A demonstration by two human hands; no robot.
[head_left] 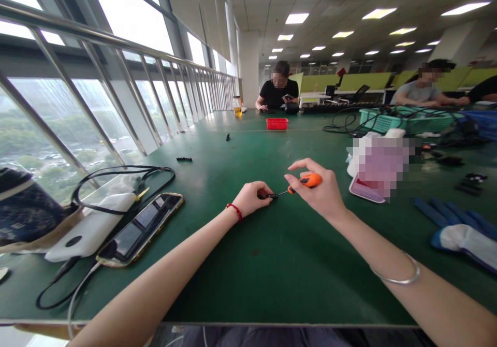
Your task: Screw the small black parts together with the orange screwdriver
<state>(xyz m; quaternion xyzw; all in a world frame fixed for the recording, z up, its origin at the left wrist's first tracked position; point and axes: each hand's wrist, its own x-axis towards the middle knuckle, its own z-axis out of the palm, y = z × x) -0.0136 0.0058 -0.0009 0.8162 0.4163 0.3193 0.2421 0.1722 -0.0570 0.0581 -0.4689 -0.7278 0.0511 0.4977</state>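
My left hand (254, 198) is closed on a small black part (267, 196), pinning it near the table surface; the fingers cover much of it. From the right, my right hand (320, 189) has an orange-and-black screwdriver (308, 181) by its handle, between the thumb and the palm side, with the index finger raised and curved. The screwdriver's thin metal shaft points left, and its tip meets the black part or lies right against it; which one I cannot tell.
Left lie a phone (142, 230), a white power bank (93, 225) and looped black cable (124, 168). Small black pieces (184, 159) and a red basket (277, 124) are farther off. Right are blue-and-white gloves (462, 228) and a green basket (411, 121). People sit at the far side.
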